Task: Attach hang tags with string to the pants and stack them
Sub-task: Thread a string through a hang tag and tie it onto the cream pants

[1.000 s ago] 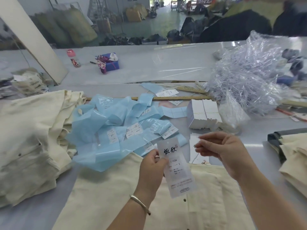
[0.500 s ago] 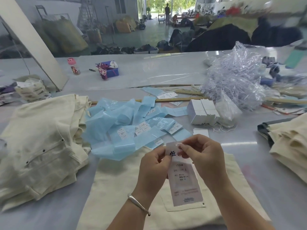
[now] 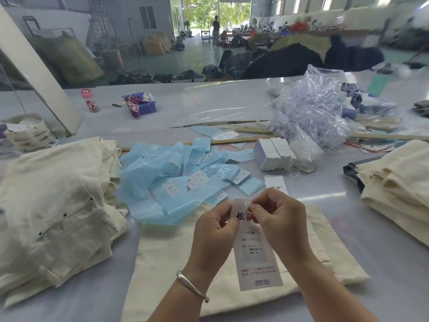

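Observation:
A long white hang tag [image 3: 255, 256] with black and red print hangs upright between my hands above cream pants [image 3: 167, 263] laid flat on the table. My left hand [image 3: 212, 231] pinches the tag's upper left edge. My right hand [image 3: 278, 217] pinches a thin white string [image 3: 246, 202] at the hole near the tag's top. Another tag [image 3: 275, 182] lies on the table just beyond my right hand. A block of white tags [image 3: 274, 154] stands farther back.
A heap of cream pants [image 3: 53, 203] lies at the left and a folded stack [image 3: 394, 177] at the right. Blue plastic strips with stickers [image 3: 176, 182] cover the middle. A crumpled clear bag of strings [image 3: 311, 112] sits behind, beside wooden rulers [image 3: 232, 141].
My right hand came in from the right and closed on the top of the tag. The view tilted up and both hands with the tag sit a little lower over the pants.

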`<state>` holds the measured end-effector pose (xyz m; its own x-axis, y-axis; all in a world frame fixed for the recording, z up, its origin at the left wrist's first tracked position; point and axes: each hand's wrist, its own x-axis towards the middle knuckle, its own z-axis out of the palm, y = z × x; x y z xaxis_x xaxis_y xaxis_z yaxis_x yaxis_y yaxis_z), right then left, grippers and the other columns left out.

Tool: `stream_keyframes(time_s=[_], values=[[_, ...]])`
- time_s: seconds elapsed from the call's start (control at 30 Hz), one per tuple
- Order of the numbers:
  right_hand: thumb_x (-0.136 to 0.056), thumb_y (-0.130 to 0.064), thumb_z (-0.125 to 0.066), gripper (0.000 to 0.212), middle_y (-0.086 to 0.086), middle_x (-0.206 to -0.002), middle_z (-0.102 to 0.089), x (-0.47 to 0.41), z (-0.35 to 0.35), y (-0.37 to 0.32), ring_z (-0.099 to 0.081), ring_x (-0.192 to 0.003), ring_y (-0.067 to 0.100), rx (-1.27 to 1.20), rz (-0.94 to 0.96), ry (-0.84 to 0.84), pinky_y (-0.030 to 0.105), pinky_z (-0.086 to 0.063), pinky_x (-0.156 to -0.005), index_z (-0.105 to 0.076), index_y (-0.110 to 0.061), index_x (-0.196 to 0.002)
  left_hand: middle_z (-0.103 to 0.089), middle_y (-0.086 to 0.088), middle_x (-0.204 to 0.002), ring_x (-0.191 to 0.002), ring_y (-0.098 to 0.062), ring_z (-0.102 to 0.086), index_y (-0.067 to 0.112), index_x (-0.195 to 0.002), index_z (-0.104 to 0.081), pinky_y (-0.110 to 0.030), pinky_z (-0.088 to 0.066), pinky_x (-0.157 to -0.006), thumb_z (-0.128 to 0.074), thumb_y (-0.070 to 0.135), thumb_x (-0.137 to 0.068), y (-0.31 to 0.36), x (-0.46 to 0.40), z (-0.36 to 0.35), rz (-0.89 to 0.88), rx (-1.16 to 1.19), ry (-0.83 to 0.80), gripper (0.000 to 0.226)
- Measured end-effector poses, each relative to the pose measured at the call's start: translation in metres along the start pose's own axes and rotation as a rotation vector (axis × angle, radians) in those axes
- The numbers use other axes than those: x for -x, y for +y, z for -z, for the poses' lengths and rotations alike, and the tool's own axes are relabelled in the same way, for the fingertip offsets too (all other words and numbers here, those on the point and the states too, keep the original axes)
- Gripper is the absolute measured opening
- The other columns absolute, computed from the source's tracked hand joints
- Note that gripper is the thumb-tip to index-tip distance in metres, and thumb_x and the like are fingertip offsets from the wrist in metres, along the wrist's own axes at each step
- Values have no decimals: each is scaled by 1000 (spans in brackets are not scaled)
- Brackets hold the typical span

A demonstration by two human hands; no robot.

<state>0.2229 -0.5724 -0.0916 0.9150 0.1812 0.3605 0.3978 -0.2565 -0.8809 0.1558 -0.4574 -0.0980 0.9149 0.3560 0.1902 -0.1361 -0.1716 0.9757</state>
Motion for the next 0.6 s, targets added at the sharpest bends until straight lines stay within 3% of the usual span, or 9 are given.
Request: stream_keyframes(time_s=[0.13, 0.23, 0.37, 0.53, 0.6], values=[[-71, -4, -70, 19, -7, -54, -62, 9, 5, 0, -58, -53, 11, 141, 79, 45, 34, -50, -54, -60, -18, -61, -71, 13, -80, -77, -25, -68, 36, -96, -75, -34, -53, -56, -49, 13, -79, -3, 5, -1, -2, 12, -28, 38], [-71, -7, -70, 17, -6, -52, -59, 15, 8, 2, -55, -51, 13, 224, 129, 63, 32, -47, -51, -61, -17, -61, -72, 6, -79, -76, -29, -68, 34, -96, -75, -28, -50, -55, -49, 15, -79, -7, 8, -4, 10, 22, -55, 36], [-71, -13, -66, 10, -5, -51, -58, 19, 15, 4, -53, -50, 16, 264, 164, 66, 33, -47, -50, -62, -15, -62, -74, 0, -83, -75, -22, -70, 35, -96, -75, -25, -49, -55, -48, 12, -79, -9, 8, -11, 28, 49, -97, 39], [-71, 0, -70, 18, -1, -49, -56, 16, 25, 12, -51, -50, 22, 278, 163, 68, 38, -46, -49, -60, -11, -60, -75, 0, -83, -71, -13, -67, 34, -92, -77, -24, -48, -53, -53, 26, -83, -7, 6, -22, 71, 84, -106, 26], [-72, 0, -70, 17, 0, -51, -59, 13, 30, 14, -56, -51, 22, 233, 143, 51, 39, -48, -51, -62, -11, -61, -76, -1, -87, -77, -14, -68, 25, -94, -78, -24, -49, -57, -53, 29, -94, -8, 3, -29, 111, 141, -98, 26]])
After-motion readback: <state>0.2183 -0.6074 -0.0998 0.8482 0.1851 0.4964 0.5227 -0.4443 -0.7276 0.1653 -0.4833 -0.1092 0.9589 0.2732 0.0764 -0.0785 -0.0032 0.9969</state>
